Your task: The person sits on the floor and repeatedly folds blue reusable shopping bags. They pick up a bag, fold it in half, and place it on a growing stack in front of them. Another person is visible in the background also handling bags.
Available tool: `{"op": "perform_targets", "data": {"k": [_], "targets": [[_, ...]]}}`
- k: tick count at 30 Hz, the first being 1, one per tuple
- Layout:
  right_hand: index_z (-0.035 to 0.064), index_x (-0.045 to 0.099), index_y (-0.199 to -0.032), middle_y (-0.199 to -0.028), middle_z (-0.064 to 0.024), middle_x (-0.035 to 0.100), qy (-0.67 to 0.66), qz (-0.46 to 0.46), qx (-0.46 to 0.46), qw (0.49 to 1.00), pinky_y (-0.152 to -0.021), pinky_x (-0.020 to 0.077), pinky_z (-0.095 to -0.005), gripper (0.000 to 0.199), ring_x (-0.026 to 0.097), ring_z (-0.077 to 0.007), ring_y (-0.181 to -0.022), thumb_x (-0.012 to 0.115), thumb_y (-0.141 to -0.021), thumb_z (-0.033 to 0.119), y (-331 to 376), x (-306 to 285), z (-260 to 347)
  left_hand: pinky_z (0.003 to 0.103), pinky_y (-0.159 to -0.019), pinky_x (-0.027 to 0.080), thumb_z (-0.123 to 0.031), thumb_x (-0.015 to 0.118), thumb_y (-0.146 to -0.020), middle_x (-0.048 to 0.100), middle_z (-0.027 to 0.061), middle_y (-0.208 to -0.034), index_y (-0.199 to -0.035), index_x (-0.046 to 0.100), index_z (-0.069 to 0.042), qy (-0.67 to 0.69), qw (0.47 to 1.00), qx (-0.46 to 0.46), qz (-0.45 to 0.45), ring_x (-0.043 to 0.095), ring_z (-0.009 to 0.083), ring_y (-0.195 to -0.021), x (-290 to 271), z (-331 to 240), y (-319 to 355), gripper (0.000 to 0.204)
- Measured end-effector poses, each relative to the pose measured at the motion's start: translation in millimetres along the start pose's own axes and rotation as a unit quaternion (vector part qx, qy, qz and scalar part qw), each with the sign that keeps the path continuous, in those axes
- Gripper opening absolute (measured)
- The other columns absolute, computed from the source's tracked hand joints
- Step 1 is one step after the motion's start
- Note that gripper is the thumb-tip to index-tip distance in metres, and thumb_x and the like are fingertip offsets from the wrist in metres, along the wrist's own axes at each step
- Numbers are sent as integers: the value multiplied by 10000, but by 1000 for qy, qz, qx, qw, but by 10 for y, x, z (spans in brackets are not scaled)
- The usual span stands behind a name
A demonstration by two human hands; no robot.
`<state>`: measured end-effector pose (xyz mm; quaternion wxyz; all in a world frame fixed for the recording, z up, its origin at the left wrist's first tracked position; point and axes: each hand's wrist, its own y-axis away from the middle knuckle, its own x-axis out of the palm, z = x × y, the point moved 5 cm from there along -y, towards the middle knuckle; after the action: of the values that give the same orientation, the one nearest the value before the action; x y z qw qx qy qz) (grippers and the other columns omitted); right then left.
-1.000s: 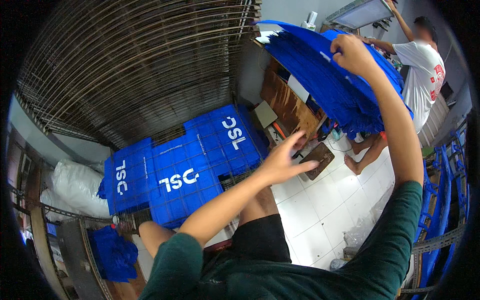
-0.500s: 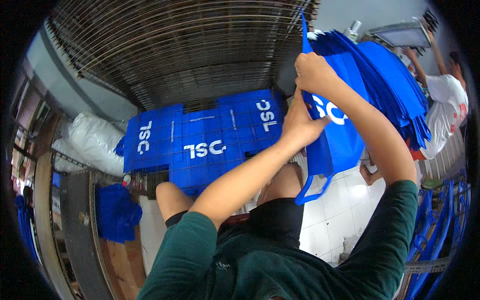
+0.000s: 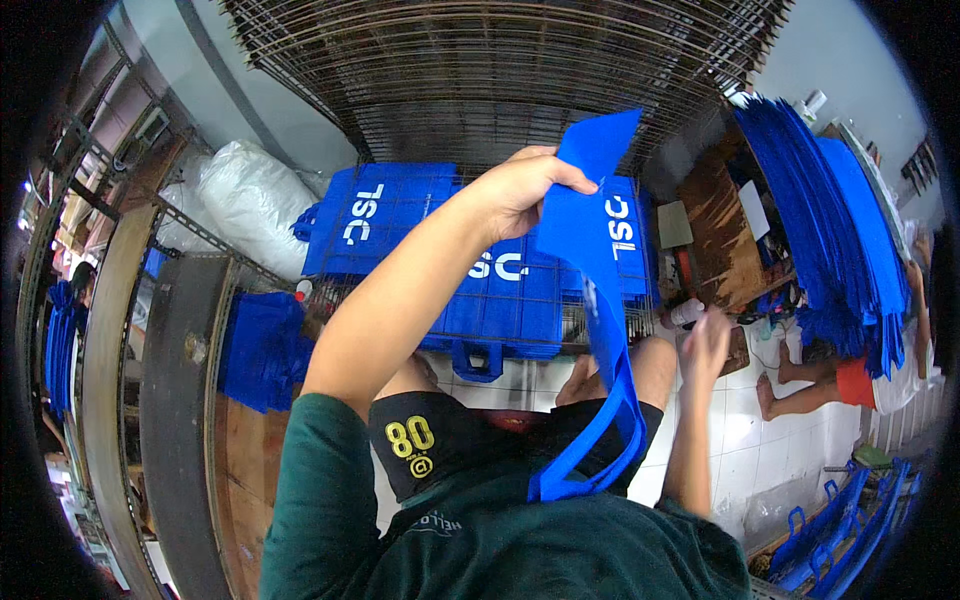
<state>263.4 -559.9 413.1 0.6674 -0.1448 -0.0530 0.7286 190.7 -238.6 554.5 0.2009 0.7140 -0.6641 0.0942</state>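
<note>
Now pinching 1 blue bag (image 3: 600, 300) with left hand (image 3: 520, 185), lifted clear toward 12 o'clock; right hand (image 3: 705, 345) dropped away, blurred, fingers spread, empty.

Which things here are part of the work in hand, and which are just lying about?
In hand: blue bag held up by left hand; flat printed bags on wire rack; right hand lowered, empty.
Lying about: white sack; small bottle; hanging bag stack.

One head cam, fisheye, looks down close over own arms at wire rack (image 3: 500, 60) ahead.
</note>
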Motion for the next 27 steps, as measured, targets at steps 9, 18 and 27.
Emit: {"op": "perform_targets", "data": {"k": [9,18,27], "targets": [[262,151,-1374,-1087,-204,533,-437,318,620,569,-784,470,-503,801,576,-363,-921,399,-773,730,1902,908,-292,261,-625,540,-59,631,-733,630,54,-777,-850,597,-40,25,994,35,-101,621,136,-659,-793,-58,65,124],[178,361,-1324,-1254,-273,458,-468,445,628,436,-930,362,-575,733,456,-426,-1141,373,-801,691,2149,2098,-285,192,-523,474,-103,665,-742,603,5,-688,-734,597,-84,-44,964,176,-193,576,86,-597,-1438,-936,903,72],[230,390,-1317,-1340,-127,358,-284,370,283,838,-872,461,-355,768,455,-249,-1115,506,-637,-106,515,2270,16,280,-696,527,-90,557,-776,638,96,-884,-1052,548,-6,-29,951,103,-291,632,169,-714,-2301,-816,1865,289]]}}
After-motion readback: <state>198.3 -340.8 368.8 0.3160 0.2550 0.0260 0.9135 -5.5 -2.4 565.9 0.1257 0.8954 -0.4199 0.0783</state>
